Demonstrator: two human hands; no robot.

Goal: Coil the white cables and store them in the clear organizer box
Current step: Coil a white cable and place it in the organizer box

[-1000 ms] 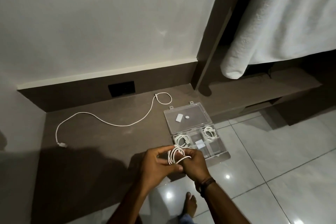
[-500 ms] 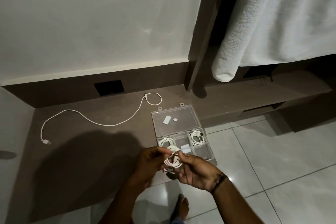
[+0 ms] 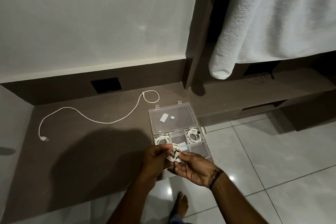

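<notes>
A coiled white cable (image 3: 175, 155) sits between both hands, just in front of the clear organizer box (image 3: 205, 148). My left hand (image 3: 156, 160) pinches the coil from the left. My right hand (image 3: 194, 167) holds its right side, palm up. The box stands open on the brown ledge with its lid (image 3: 172, 117) laid back. One coiled cable (image 3: 162, 139) lies in the left compartment and another (image 3: 194, 135) in the right. A long uncoiled white cable (image 3: 87, 117) stretches across the ledge to the left, its plug (image 3: 44, 138) at the far left.
A brown ledge (image 3: 76, 151) runs along the wall, with a black socket plate (image 3: 106, 84) at its back. A white towel (image 3: 263, 16) hangs at the upper right over a lower shelf. White floor tiles (image 3: 272, 169) lie to the right, and a bare foot (image 3: 179, 203) shows below.
The hands have shifted from winding the cable around the fingers to holding a finished small coil, with the right hand now turned palm up. The camera view has moved slightly.
</notes>
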